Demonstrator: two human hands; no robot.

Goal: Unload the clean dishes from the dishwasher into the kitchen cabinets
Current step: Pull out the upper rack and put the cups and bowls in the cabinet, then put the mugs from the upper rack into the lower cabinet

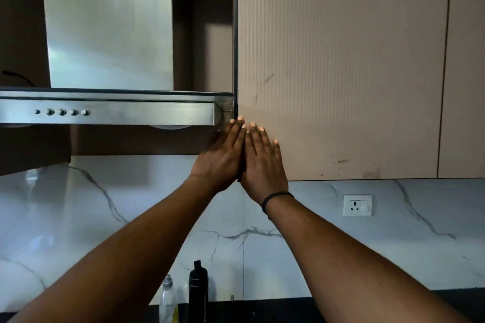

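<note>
Left hand (pixel 223 155) and right hand (pixel 262 162) lie flat, fingers straight, side by side on the lower left corner of the cabinet door (pixel 341 60), holding nothing. Risk: pressing this close to the range hood (pixel 110 110), just left of the hands, could trap fingertips. Both arms reach upward, extended. No dishes or dishwasher show.

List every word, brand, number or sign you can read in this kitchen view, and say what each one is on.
Brand mark on the steel chimney of the range hood: raised lettering near its top, too blurred to read.
Small print on the black bottle: too small and dark to read.
Clear bottle: no readable label.
Wall socket, hood buttons, cabinet door: no text visible.
No text can be read with confidence.
</note>
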